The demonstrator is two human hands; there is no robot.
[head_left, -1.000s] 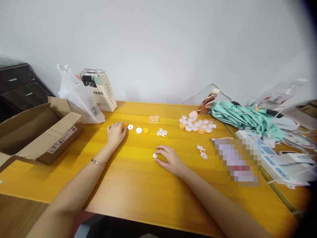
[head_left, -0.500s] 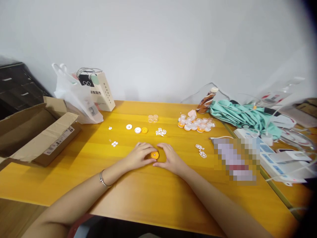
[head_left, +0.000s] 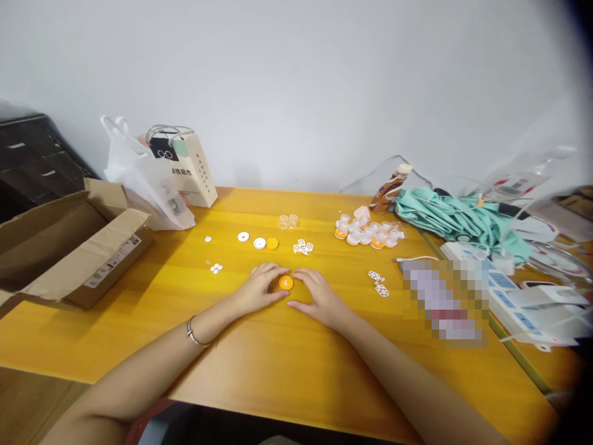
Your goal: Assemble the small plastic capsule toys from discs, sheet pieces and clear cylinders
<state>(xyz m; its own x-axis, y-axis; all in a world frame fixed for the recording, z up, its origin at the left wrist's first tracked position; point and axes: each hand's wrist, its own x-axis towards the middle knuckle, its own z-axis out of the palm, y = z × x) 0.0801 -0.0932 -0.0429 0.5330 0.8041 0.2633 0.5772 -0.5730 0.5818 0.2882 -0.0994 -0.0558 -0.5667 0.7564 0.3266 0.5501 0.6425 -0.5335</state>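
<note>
A round orange plastic piece (head_left: 286,283) with a small white part at its centre sits on the table between my hands. My left hand (head_left: 259,289) curves around its left side, fingers and thumb apart. To its right, my right hand (head_left: 319,298) is also open, fingertips close to the piece's upper right edge. Whether any fingertip touches it is hard to tell. Beyond my hands are a yellow-orange ring (head_left: 272,244), a white ring (head_left: 260,243), another white disc (head_left: 243,237) and a small pile of white cut-out pieces (head_left: 303,248).
Clear cups (head_left: 288,221) stand farther back; several capped orange-and-white containers (head_left: 368,232) cluster right. White cut-outs (head_left: 380,289) and small white discs (head_left: 215,268) lie nearby. A cardboard box (head_left: 111,259) is left; a bottle (head_left: 390,190), teal umbrella (head_left: 454,213) and power strip (head_left: 504,296) are right.
My left fingers have spread away from the orange piece, which now shows its whole rim. It lies slightly farther back. The view has shifted a little.
</note>
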